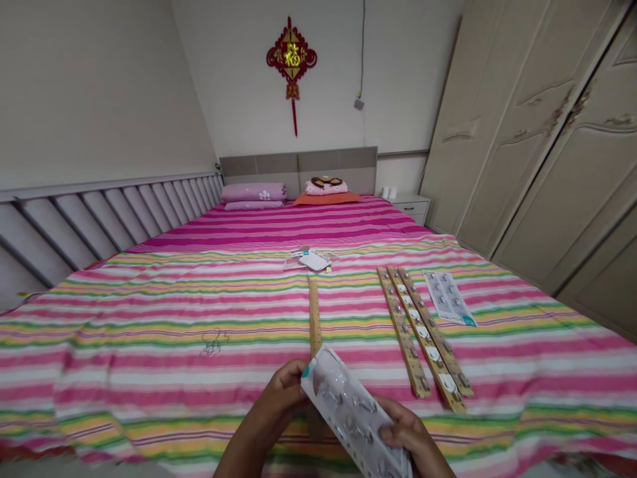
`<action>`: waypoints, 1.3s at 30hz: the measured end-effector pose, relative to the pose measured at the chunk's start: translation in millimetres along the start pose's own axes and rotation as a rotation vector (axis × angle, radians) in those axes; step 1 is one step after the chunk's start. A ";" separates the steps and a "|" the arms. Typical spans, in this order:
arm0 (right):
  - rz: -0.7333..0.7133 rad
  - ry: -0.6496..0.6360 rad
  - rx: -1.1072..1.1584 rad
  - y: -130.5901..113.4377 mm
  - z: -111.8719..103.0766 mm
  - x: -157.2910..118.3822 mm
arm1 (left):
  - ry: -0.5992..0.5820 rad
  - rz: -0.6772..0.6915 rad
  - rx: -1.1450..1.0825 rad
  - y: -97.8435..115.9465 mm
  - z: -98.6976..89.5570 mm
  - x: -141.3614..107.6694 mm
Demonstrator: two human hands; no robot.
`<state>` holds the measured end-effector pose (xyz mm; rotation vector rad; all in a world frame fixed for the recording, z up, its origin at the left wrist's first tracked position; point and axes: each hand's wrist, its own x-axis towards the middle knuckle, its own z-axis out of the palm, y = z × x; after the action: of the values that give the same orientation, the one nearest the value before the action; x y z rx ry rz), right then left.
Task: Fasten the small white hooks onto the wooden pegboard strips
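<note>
Between my two hands is a blister pack with a clear plastic front, tilted over the bed's near part. Several small metal pieces show inside; their exact kind is hard to make out. My left hand grips its upper left corner, next to a teal mark. My right hand holds the lower right edge, thumb on the plastic front. Behind the pack a bare wooden strip with holes lies lengthwise on the striped sheet, its near part hidden by the pack.
To the right lie three wooden strips fitted with metal pieces, the middle one also with white pieces. Another blister pack is beside them. Opened packaging lies farther back. A tangled thin thread rests at left on the striped sheet.
</note>
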<state>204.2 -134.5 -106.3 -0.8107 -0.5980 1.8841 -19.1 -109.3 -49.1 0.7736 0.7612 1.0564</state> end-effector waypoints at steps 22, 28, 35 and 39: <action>-0.004 -0.068 -0.008 -0.9 4.1 -3.2 | 0.081 0.010 0.118 -11.4 11.7 1.4; 0.096 -0.111 -0.041 5.3 -11.0 5.0 | -0.195 0.312 0.327 5.8 2.0 2.2; 0.073 -0.152 0.050 6.3 3.6 4.9 | -0.071 0.442 0.407 5.4 -3.6 6.7; 0.051 -0.087 0.110 5.5 15.1 2.3 | 0.157 0.476 0.389 -3.0 -4.1 11.1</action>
<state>188.9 -135.5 -100.9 -0.6814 -0.5259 1.9885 -17.7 -99.1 -55.6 1.2571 0.9585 1.4276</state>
